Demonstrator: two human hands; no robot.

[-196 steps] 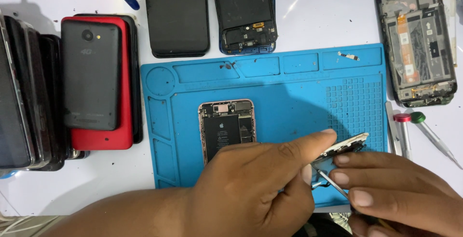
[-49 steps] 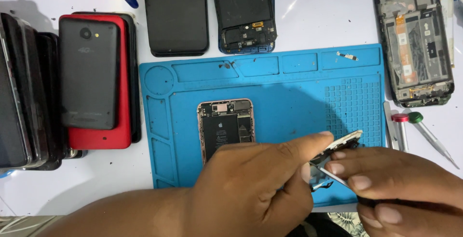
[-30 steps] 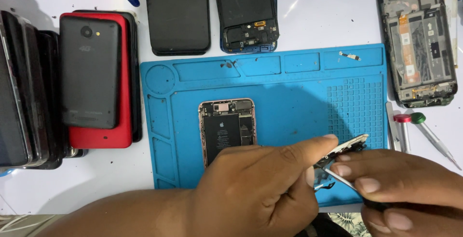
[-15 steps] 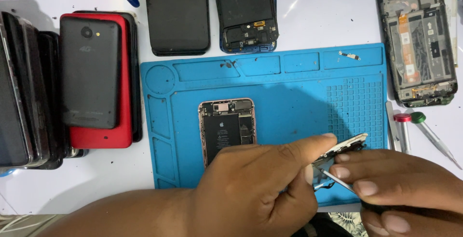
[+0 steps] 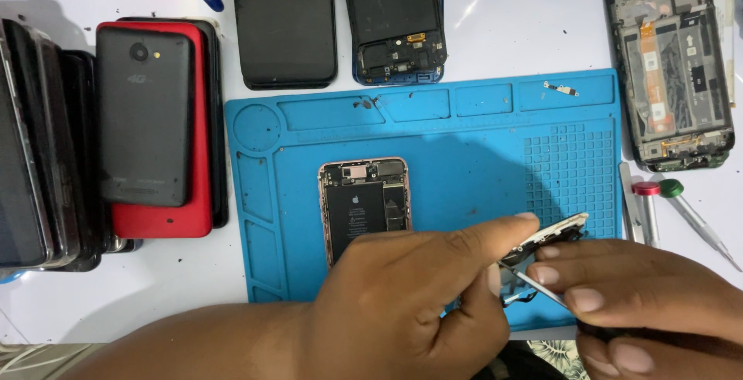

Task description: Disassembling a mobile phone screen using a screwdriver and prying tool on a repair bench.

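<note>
My left hand (image 5: 410, 302) pinches a small flat phone part (image 5: 553, 234) between thumb and forefinger, over the right front of a blue repair mat (image 5: 480, 140). My right hand (image 5: 642, 302) holds a thin metal tool (image 5: 534, 287) with its tip under that part. An opened phone (image 5: 364, 202) with its battery and boards showing lies on the mat, partly covered by my left hand.
A small bracket (image 5: 561, 89) sits in a mat tray. An opened phone (image 5: 669, 63) lies at the right, with screwdrivers (image 5: 681, 210) below it. Two dark phones (image 5: 340, 20) lie behind the mat. A stack of phones (image 5: 147, 124) stands at the left.
Both hands stay nearly still over the mat's right front corner. The tool's tip shifts slightly under the held part.
</note>
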